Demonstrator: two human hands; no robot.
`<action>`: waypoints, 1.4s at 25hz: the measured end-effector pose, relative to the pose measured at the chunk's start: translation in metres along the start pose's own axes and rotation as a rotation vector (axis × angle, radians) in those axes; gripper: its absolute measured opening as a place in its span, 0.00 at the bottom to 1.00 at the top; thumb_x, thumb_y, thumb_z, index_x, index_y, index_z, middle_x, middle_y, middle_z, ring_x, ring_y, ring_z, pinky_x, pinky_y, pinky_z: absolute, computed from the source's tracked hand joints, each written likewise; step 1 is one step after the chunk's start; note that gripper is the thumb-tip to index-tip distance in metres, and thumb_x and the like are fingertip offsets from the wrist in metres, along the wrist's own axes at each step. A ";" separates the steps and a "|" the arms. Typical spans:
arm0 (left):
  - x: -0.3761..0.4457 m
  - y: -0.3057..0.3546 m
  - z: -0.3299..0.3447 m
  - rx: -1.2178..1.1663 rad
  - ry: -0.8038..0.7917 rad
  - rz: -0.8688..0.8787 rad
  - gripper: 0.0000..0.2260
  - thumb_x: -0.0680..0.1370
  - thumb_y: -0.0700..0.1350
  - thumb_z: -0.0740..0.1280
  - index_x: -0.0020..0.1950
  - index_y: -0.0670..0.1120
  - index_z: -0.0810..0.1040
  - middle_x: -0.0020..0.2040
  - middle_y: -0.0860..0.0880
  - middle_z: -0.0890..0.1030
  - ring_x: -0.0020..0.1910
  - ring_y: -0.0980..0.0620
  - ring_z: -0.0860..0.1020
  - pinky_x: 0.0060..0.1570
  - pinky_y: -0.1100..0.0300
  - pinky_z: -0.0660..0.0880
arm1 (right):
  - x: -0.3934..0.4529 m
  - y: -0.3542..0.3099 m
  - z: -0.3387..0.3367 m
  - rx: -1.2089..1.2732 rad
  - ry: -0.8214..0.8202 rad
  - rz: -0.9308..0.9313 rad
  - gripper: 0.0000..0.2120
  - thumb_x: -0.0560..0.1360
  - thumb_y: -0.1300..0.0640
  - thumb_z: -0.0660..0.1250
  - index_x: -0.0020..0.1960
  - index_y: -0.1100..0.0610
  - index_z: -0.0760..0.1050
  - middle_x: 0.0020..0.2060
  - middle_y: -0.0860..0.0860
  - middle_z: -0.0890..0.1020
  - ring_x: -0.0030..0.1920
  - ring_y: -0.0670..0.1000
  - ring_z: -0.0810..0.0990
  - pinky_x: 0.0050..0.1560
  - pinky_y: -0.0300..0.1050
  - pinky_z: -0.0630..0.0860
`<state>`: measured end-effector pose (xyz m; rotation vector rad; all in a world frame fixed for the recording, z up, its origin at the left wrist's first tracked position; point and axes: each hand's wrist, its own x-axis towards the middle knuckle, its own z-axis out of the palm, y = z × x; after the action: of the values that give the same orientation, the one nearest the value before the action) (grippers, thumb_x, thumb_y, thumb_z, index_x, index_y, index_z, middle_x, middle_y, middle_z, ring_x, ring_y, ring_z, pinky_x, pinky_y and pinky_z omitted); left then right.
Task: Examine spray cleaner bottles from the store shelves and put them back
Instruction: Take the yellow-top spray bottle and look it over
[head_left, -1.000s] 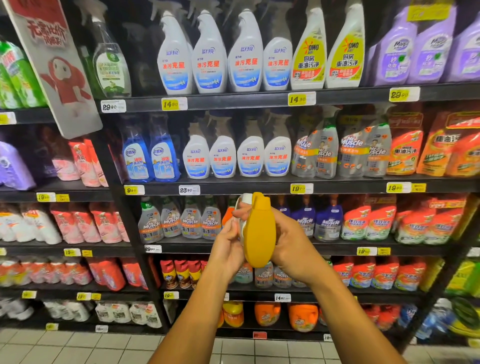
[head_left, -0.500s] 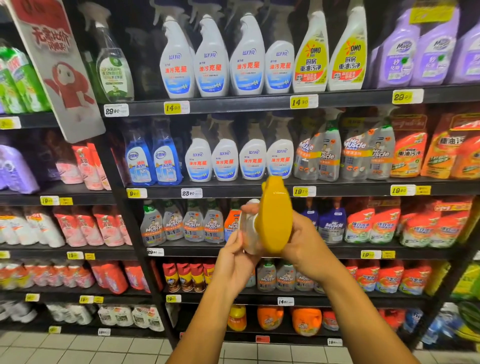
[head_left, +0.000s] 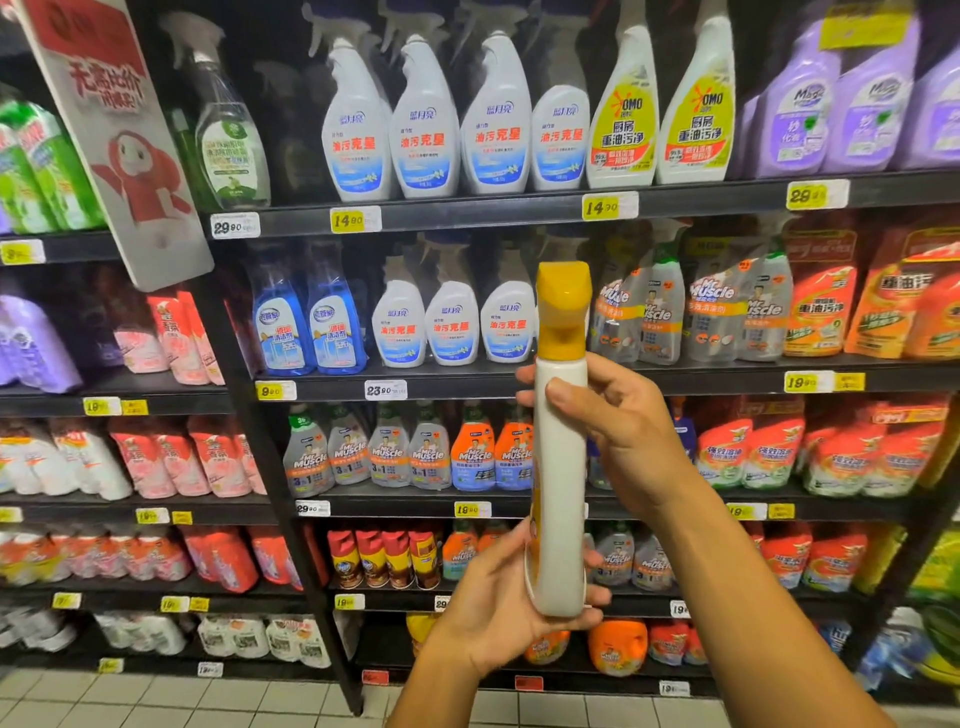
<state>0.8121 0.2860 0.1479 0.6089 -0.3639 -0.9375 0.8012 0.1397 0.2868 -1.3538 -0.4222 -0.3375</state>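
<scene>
A white spray bottle (head_left: 560, 467) with a yellow trigger head stands upright in front of the shelves, its narrow side toward me. My right hand (head_left: 623, 441) grips its upper body just under the yellow head, thumb across the front. My left hand (head_left: 498, 603) cups the bottle's base from the left, fingers curled round it. The label is turned away and mostly hidden.
Black store shelves (head_left: 467, 210) filled with spray cleaners: white bottles (head_left: 426, 119), yellow-labelled bottles (head_left: 623, 114), blue bottles (head_left: 306, 322), grey Mr Muscle bottles (head_left: 717, 306), orange refill pouches (head_left: 821, 306). A hanging sign (head_left: 119, 140) sticks out at upper left. Tiled floor (head_left: 208, 701) lies below.
The bottle has been swung from lying head-toward-me to standing upright. My right hand rose to its upper body, and my left hand dropped to its base.
</scene>
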 end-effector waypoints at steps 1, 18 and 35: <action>-0.001 -0.001 0.002 -0.031 0.018 -0.013 0.27 0.75 0.50 0.72 0.69 0.37 0.71 0.57 0.32 0.77 0.51 0.32 0.80 0.51 0.41 0.78 | 0.001 -0.002 0.002 -0.009 0.028 0.008 0.13 0.69 0.56 0.74 0.53 0.57 0.82 0.50 0.54 0.87 0.50 0.52 0.86 0.46 0.45 0.83; -0.010 0.008 0.083 -0.210 0.100 0.084 0.32 0.77 0.64 0.60 0.45 0.34 0.83 0.38 0.38 0.83 0.41 0.39 0.84 0.39 0.51 0.82 | 0.054 0.011 0.001 0.357 0.295 0.684 0.23 0.71 0.38 0.74 0.54 0.56 0.78 0.29 0.55 0.83 0.28 0.53 0.83 0.28 0.47 0.80; -0.011 0.025 0.080 0.116 0.231 0.161 0.27 0.72 0.61 0.69 0.52 0.37 0.84 0.44 0.36 0.84 0.46 0.40 0.84 0.46 0.50 0.82 | 0.048 0.009 -0.011 0.207 0.019 0.688 0.30 0.73 0.35 0.68 0.62 0.58 0.78 0.52 0.58 0.84 0.49 0.57 0.85 0.45 0.52 0.83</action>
<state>0.7785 0.2796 0.2256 0.7742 -0.2574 -0.6869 0.8488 0.1307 0.3005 -1.2096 0.0405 0.2577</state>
